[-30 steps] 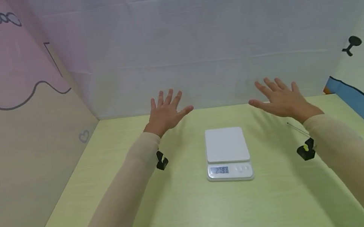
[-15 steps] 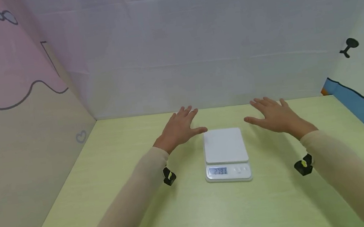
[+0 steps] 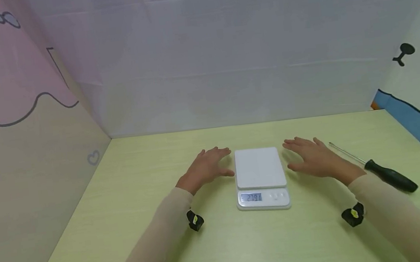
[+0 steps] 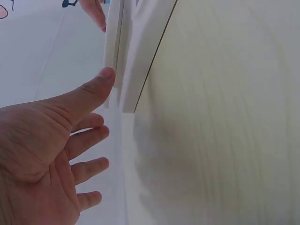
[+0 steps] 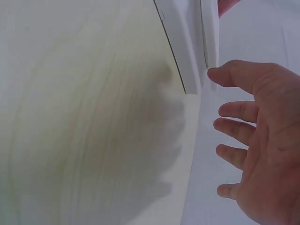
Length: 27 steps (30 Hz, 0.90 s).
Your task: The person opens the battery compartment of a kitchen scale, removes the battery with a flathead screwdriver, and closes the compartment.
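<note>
A white kitchen scale [image 3: 260,168] lies flat on the table, its display lit with digits and its plate bare. Just left of it in the head view is the left hand [image 3: 206,169], fingers spread and a little bent, holding nothing. The right hand [image 3: 315,157] mirrors it on the scale's right side, also holding nothing. In the left wrist view the thumb of the left hand [image 4: 51,154] appears next to the scale's edge [image 4: 145,51]; whether it touches cannot be told. The right wrist view has the right hand [image 5: 267,136] similarly beside the scale [image 5: 180,47].
A screwdriver [image 3: 390,175] with a dark handle lies on the table [image 3: 151,164] to the right, partly behind the right forearm. White sheeting [image 3: 201,62] stands at the back, with printed panels on both sides.
Both hands have come down and nearer the person, closer to the scale's sides. The screwdriver, mostly hidden by the right arm before, now shows. The scale stays in place.
</note>
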{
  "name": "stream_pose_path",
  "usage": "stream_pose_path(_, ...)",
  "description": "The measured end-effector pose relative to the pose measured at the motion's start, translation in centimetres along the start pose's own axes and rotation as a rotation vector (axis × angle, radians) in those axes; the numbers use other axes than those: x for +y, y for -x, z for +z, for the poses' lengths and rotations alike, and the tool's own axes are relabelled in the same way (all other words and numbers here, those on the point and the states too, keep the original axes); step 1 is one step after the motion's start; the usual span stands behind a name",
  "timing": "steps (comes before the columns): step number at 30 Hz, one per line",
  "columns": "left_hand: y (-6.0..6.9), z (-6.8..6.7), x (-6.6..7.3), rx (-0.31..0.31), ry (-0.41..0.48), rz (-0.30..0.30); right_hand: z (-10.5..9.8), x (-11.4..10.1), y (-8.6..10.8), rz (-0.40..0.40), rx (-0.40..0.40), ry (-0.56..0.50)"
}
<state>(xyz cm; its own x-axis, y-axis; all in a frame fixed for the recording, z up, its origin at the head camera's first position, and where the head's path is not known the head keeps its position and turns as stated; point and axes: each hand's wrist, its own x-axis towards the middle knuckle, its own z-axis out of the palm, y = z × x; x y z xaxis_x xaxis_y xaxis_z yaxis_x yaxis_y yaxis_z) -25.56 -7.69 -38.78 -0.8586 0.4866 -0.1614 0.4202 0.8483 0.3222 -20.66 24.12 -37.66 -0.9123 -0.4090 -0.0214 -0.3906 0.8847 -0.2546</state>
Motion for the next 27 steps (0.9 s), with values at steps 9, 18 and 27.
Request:
stream_pose_path(9,0.2,1.4,0.0,-0.022,0.011,0.03,2.0,0.3,0.8,-0.01,-0.036,-0.078)
stream_pose_path(18,0.6,2.0,0.3,-0.034,0.066,0.0,3.1,0.3,1.0,-0.042,-0.026,-0.12)
stream_pose_path(27,0.9,2.5,0.1,-0.038,0.11,-0.042,3.6,0.5,1.1,-0.046,-0.015,-0.154)
